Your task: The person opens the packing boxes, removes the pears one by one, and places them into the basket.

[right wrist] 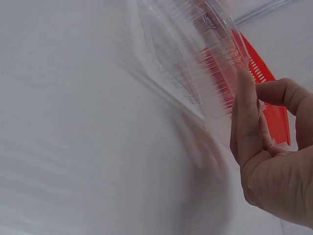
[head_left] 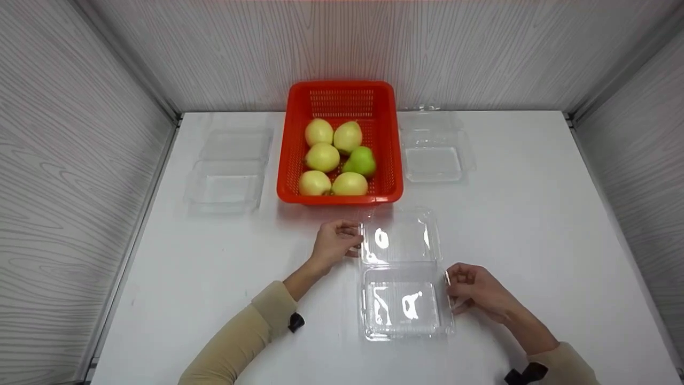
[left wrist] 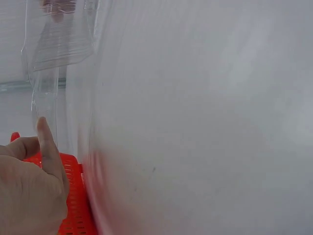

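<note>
A clear plastic clamshell container (head_left: 402, 307) stands opened out in front of me, its lid (head_left: 401, 235) folded back towards the basket. At the lid's left edge, my left hand (head_left: 336, 243) pinches the rim with thumb and fingers. The left wrist view shows that hand (left wrist: 36, 181) with its index finger along the clear edge. My right hand (head_left: 478, 291) holds the right rim of the container's base between thumb and fingers. In the right wrist view, the thumb and index finger of this hand (right wrist: 271, 147) meet at the ribbed plastic wall (right wrist: 215, 63).
Behind the container is a red plastic basket (head_left: 283, 176) with several yellow-green pears (head_left: 322, 157) and one greener pear (head_left: 361, 162). Another opened clear container (head_left: 227, 182) lies left of the basket, and one more (head_left: 433, 160) lies to its right. Pale wood-grain panels (head_left: 224, 53) enclose the white table (head_left: 539, 214).
</note>
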A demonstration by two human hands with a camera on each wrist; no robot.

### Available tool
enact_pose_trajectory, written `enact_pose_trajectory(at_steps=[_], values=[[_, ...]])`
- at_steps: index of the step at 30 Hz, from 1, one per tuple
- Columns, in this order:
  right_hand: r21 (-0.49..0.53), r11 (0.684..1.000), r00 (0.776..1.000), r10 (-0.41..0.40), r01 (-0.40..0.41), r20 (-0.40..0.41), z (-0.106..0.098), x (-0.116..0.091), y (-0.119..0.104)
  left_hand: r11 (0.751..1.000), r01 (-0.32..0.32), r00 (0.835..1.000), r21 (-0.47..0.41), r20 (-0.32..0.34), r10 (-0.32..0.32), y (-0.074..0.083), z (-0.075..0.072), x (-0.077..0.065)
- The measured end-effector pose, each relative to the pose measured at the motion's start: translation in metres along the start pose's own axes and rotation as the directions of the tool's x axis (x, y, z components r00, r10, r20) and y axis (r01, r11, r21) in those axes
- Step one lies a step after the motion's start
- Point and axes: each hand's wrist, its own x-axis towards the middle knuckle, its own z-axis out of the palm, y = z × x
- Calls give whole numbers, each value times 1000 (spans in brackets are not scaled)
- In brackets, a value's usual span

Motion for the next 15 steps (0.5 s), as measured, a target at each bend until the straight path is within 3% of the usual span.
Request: enact_pose_trajectory(at_steps=[6, 15], values=[[-11, 1000, 999, 4, -4, -33, 1, 1, -2, 999, 33, 999, -15, 12, -33, 0, -4, 2], [-74, 996, 989, 43, -54, -144, -4, -3, -8, 997, 51, 999, -61, 9, -50, -3, -5, 3]])
